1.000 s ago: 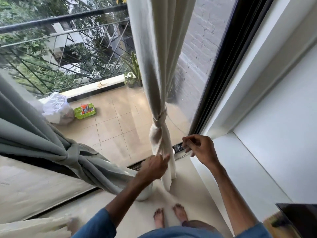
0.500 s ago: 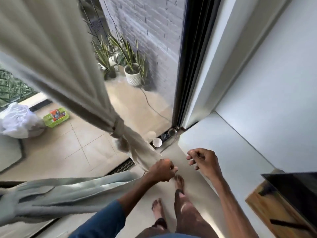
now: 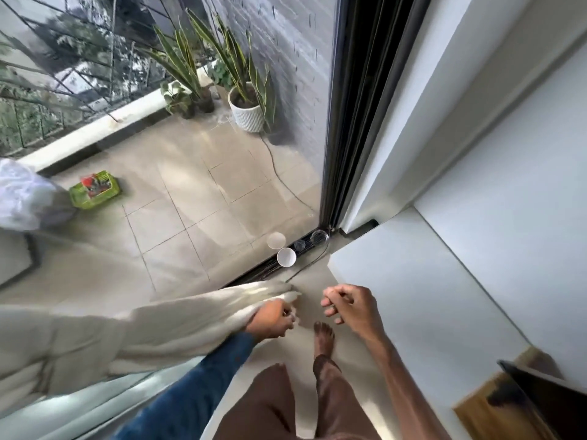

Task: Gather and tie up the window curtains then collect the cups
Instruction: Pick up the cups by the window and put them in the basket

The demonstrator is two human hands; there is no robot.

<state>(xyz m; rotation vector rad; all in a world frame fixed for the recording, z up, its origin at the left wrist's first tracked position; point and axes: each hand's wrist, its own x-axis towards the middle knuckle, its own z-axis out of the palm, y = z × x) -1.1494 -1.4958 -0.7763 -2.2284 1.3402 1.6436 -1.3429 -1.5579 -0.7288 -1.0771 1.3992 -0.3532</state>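
The left hand (image 3: 272, 319) grips the loose end of the curtain (image 3: 165, 325), fingers curled tight round the cloth. From the fist the cloth runs off to the left as a pale bunched band, low along the glass. The right hand (image 3: 351, 308) hovers just beside it, apart from the cloth, its fingers loosely curled with nothing seen in them. A white cup (image 3: 286, 257) sits in the track (image 3: 257, 271) near the corner, ahead of both hands, with its open mouth toward the camera. The curtain work looks nearly over and the cups come next. To do this well, the cloth should be let go gently toward the left so its tail cannot sweep the cup. The free right hand is the nearer one for the reach. No tie or knot shows on the curtain, and its far part is blurred and cut off at the left edge. Beside the cup lie small clear things (image 3: 299, 245), perhaps glasses, too faint to tell. The pale disc above the cup seems to be its reflection.
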